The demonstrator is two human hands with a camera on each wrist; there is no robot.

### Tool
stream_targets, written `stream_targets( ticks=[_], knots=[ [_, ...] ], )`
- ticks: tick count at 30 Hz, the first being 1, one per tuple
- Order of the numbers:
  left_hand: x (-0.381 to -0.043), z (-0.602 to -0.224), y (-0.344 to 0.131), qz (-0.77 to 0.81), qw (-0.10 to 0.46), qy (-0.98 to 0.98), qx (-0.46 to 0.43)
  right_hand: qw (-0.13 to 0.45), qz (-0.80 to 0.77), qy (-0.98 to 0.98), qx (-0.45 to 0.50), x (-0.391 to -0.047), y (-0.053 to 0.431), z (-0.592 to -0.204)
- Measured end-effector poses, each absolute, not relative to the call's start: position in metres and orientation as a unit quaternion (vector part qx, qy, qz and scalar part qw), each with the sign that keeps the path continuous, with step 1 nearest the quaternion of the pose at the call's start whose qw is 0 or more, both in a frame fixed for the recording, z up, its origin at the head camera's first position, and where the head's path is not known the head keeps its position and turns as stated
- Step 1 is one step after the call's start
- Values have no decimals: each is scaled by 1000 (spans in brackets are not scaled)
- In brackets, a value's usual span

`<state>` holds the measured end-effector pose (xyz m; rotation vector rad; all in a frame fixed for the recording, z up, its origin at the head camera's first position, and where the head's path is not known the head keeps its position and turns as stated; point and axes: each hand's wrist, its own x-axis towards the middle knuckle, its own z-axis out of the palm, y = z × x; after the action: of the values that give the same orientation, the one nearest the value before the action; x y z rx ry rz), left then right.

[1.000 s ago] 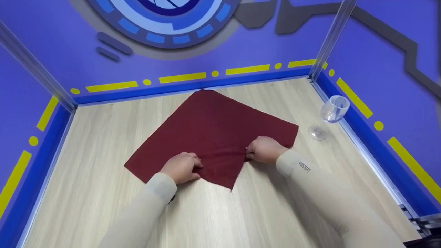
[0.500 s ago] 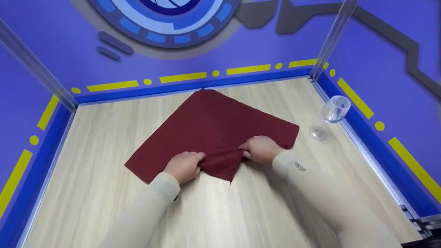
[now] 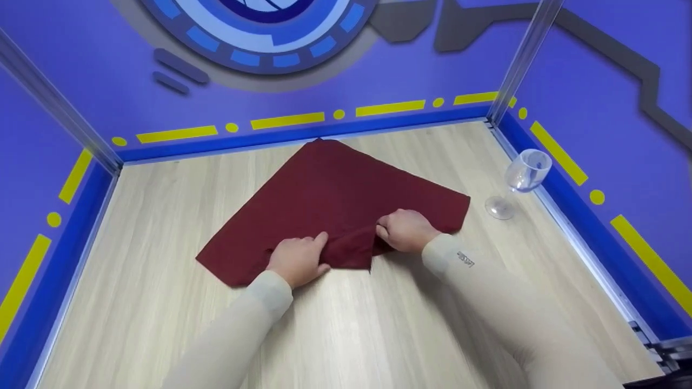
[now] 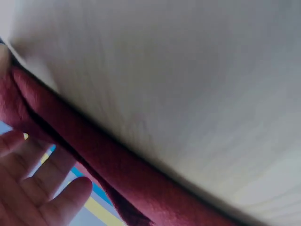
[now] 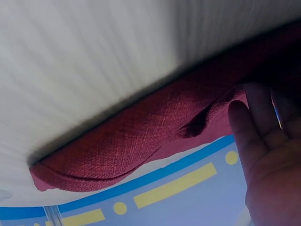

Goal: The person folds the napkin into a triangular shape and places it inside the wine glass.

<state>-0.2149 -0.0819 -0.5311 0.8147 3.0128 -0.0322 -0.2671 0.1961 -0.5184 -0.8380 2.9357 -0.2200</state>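
A dark red cloth [image 3: 324,189] lies spread on the tabletop, its near edge gathered between the two hands. At that edge the left hand [image 3: 297,259] holds the cloth, its thumb low on the near side and its fingers over the top. To the right, the right hand [image 3: 405,229] pinches the fold with curled fingers. A small corner flap [image 3: 351,251] shows between the hands. In the left wrist view, fingers [image 4: 37,183] meet the rolled edge of the cloth. Fingers [image 5: 247,117] reach behind the fold in the right wrist view, where the thumb is hidden.
A clear stemmed wine glass [image 3: 524,173] stands to the right of the cloth, near the right wall. Blue-purple panels with yellow marks [image 3: 286,121] enclose the wood-grain table [image 3: 157,210] at the back and both sides.
The near corner of the cloth has been drawn up away from the person and shows shorter. The left hand has shifted slightly right, the right hand slightly left and up.
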Motion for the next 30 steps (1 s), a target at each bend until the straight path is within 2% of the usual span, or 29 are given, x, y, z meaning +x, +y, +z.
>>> stream_targets(
  ticks=[7, 15, 22, 30],
  knots=[
    [-216, -532, -80, -23, -31, 961, 273, 20, -83, 958, -273, -266, 193, -519],
    [-222, -531, -83, 2, -25, 966, 257, -19, -133, 927, -349, -264, 183, -522],
    [-222, -531, -73, -6, 1, 971, 238, 9, -164, 941, -295, -267, 178, -525],
    [-221, -533, -59, -29, -41, 962, 267, 20, -199, 945, -260, -269, 173, -529]
  ],
)
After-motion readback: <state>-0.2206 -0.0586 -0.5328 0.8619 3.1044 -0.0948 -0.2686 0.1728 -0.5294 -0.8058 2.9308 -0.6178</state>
